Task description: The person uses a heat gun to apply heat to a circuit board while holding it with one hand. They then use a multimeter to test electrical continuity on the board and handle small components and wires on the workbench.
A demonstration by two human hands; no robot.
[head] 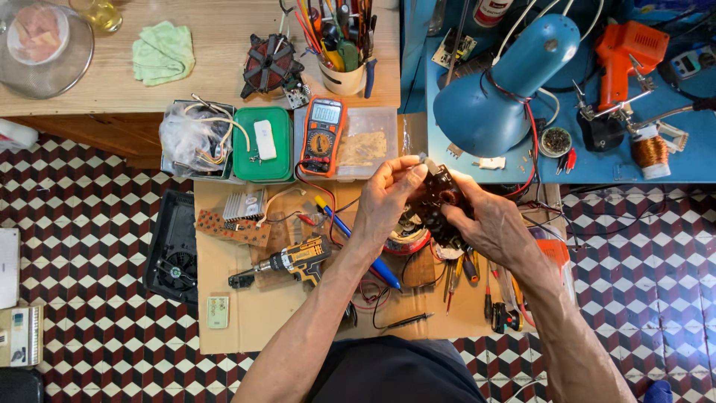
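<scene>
A: What do the hands hold?
B: The left hand (388, 198) and the right hand (488, 224) both close on a dark circuit board (441, 200), held in the air above the cardboard sheet (253, 313).
A: And lower, nearer to the person?
B: A yellow cordless drill (287, 263) and a blue pen (356, 242) lie there.
A: Farther away?
B: An orange multimeter (322, 134), then a blue desk lamp (500, 89).

Matt cardboard sheet (253, 313), glossy blue metal lamp (507, 82)
</scene>
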